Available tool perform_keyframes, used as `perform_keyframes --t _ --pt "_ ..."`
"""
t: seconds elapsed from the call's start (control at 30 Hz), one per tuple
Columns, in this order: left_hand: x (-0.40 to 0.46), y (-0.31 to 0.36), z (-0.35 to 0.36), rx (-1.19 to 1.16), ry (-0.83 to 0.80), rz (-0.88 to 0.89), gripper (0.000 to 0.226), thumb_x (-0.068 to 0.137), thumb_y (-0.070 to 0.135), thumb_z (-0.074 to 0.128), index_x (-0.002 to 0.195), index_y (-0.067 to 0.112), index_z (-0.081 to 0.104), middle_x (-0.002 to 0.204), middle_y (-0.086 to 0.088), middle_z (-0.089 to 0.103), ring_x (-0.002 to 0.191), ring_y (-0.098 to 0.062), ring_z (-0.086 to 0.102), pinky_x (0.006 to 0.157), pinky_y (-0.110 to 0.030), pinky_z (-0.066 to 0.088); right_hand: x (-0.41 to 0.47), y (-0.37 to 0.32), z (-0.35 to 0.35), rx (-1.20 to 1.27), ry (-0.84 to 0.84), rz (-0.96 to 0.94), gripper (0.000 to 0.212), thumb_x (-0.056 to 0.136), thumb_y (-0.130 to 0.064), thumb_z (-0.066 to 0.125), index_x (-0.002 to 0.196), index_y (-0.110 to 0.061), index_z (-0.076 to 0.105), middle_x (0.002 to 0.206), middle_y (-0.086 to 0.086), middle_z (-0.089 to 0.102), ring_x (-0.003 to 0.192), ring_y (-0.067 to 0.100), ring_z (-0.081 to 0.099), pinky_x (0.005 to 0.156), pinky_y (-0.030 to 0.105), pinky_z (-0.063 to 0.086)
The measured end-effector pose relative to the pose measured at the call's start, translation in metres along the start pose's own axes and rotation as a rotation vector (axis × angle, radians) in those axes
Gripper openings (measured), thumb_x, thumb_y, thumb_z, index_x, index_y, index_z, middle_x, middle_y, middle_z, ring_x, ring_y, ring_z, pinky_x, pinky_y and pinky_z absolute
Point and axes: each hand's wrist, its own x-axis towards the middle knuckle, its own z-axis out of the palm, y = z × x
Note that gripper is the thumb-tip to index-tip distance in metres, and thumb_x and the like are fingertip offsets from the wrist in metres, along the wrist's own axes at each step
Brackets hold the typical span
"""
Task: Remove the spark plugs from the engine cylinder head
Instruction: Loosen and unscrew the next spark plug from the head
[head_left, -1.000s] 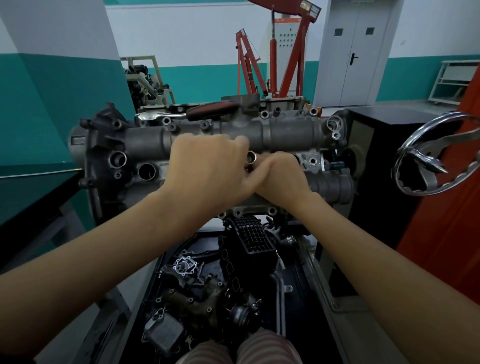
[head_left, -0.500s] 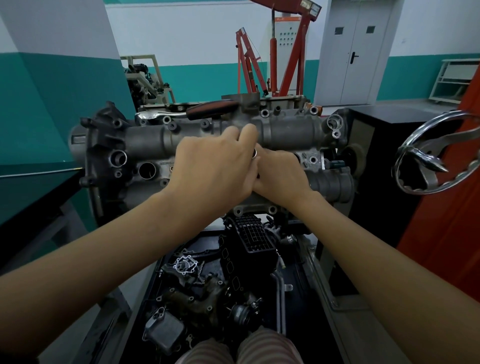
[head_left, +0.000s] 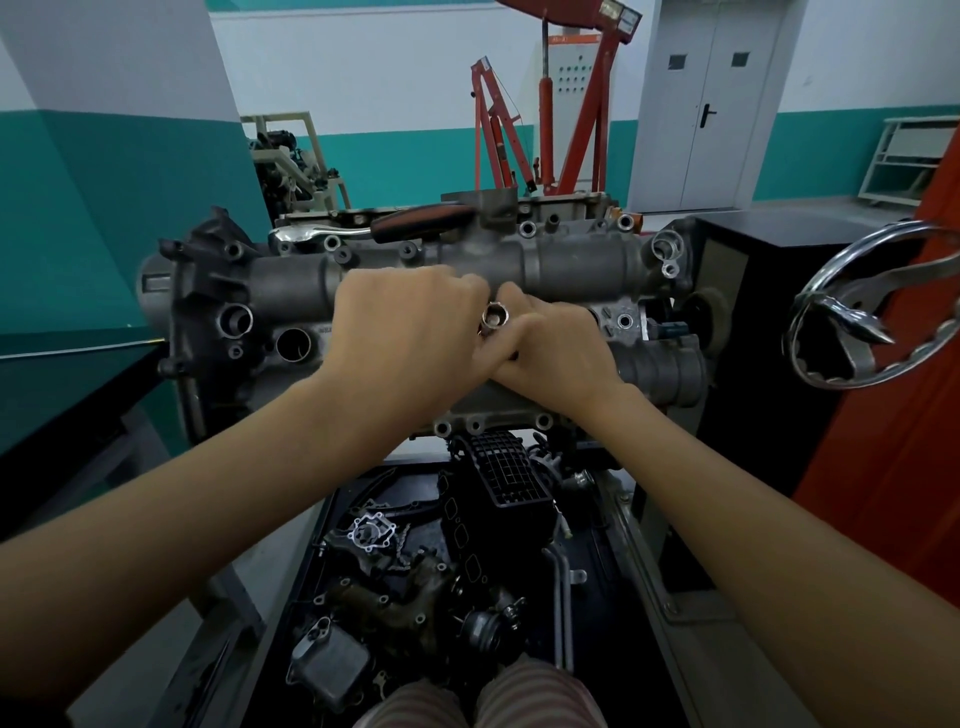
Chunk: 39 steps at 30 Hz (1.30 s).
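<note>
A grey engine cylinder head (head_left: 566, 270) is mounted on a stand in front of me. Both my hands meet at its middle around a shiny metal socket (head_left: 493, 318) whose open end faces me. My left hand (head_left: 410, 338) curls its fingers over the socket from the left. From the right, my right hand (head_left: 556, 353) grips the socket with thumb and fingers. The plug hole under the socket is hidden by my hands. No spark plug is visible.
A ratchet with a red-black handle (head_left: 415, 223) lies on top of the head. A chrome handwheel (head_left: 872, 306) sticks out at the right. A tray of loose engine parts (head_left: 426, 582) sits below. A red engine hoist (head_left: 566, 109) stands behind.
My left fingers lifted over the socket half a second ago and have come back down; the socket's open end shows again between my hands. Both hands stay at the same spot.
</note>
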Motion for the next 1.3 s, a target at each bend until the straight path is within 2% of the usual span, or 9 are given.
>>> perform_keyframes --t 0.2,0.4,0.53,0.63,0.73,0.87,1.03,1.1,1.3 --pt "-0.008 0.009 -0.008 -0.057 -0.005 0.049 0.016 0.095 0.031 0.042 0.093 0.018 0.033 0.073 0.004 0.034 0.047 -0.015 0.027 0.044 -0.022 0.011 0.001 -0.004 -0.001 -0.001 0.113 -0.065 0.034 0.077 -0.031 0.035 0.049 -0.013 0.042 0.039 0.008 0.05 0.03 0.024 0.04 0.047 0.02 0.016" --pt "0.009 0.003 -0.007 0.062 -0.012 -0.006 0.053 0.092 0.058 0.02 0.063 0.017 0.035 0.05 0.001 0.03 0.041 -0.012 0.024 0.044 -0.022 0.013 0.003 0.002 0.0 -0.098 -0.109 -0.009 0.042 0.089 -0.047 0.048 0.088 -0.008 0.061 0.064 0.005 0.064 0.057 0.022 0.059 0.054 0.028 0.034" --pt "-0.002 0.005 -0.011 0.036 0.015 0.034 0.043 0.088 0.058 0.017 0.085 0.018 0.034 0.064 0.003 0.037 0.044 -0.014 0.024 0.045 -0.023 0.012 0.001 -0.003 -0.002 -0.058 0.037 -0.022 0.043 0.08 -0.033 0.036 0.056 -0.005 0.058 0.044 0.009 0.056 0.037 0.027 0.051 0.048 0.023 0.026" --pt "-0.007 0.005 -0.007 -0.001 0.004 0.077 0.024 0.097 0.04 0.035 0.092 0.019 0.026 0.077 0.003 0.035 0.052 -0.016 0.032 0.044 -0.024 0.012 0.002 -0.002 -0.001 -0.035 -0.009 -0.01 0.034 0.083 -0.027 0.045 0.061 -0.003 0.056 0.05 0.013 0.058 0.042 0.029 0.051 0.05 0.027 0.026" --pt "0.0 0.001 -0.001 0.025 -0.004 0.051 0.032 0.098 0.045 0.032 0.082 0.017 0.033 0.063 0.005 0.038 0.05 -0.014 0.035 0.045 -0.023 0.012 0.003 0.0 0.001 -0.082 -0.094 0.005 0.028 0.089 -0.033 0.053 0.078 -0.007 0.055 0.066 0.009 0.063 0.055 0.028 0.057 0.054 0.028 0.026" --pt "0.009 -0.003 0.0 0.041 -0.026 0.013 0.061 0.091 0.06 0.017 0.055 0.016 0.039 0.048 0.002 0.035 0.042 -0.012 0.029 0.046 -0.022 0.013 0.001 -0.004 -0.002 0.009 0.004 0.011 0.029 0.076 -0.028 0.072 0.071 -0.007 0.053 0.054 0.003 0.058 0.043 0.023 0.055 0.048 0.022 0.028" --pt "-0.007 0.001 -0.009 -0.034 0.018 0.097 0.038 0.091 0.051 0.033 0.09 0.016 0.049 0.071 0.003 0.038 0.05 -0.015 0.031 0.046 -0.022 0.008 0.001 -0.003 -0.001 -0.039 0.038 -0.014 0.041 0.079 -0.034 0.035 0.052 -0.009 0.054 0.044 0.007 0.055 0.037 0.025 0.049 0.049 0.023 0.025" --pt "-0.006 0.001 -0.008 -0.024 0.008 0.102 0.029 0.095 0.044 0.041 0.083 0.017 0.04 0.063 0.004 0.032 0.051 -0.015 0.031 0.045 -0.022 0.008 0.001 -0.003 -0.001 -0.017 0.028 -0.023 0.04 0.08 -0.032 0.036 0.053 -0.009 0.053 0.046 0.009 0.056 0.039 0.026 0.049 0.05 0.025 0.026" --pt "0.008 -0.002 -0.003 0.068 0.002 0.072 0.059 0.088 0.059 0.013 0.054 0.018 0.038 0.047 0.002 0.032 0.042 -0.012 0.026 0.046 -0.024 0.012 0.001 0.001 0.0 -0.095 -0.095 0.004 0.036 0.087 -0.041 0.051 0.08 -0.008 0.065 0.063 0.005 0.062 0.058 0.023 0.057 0.055 0.028 0.027"
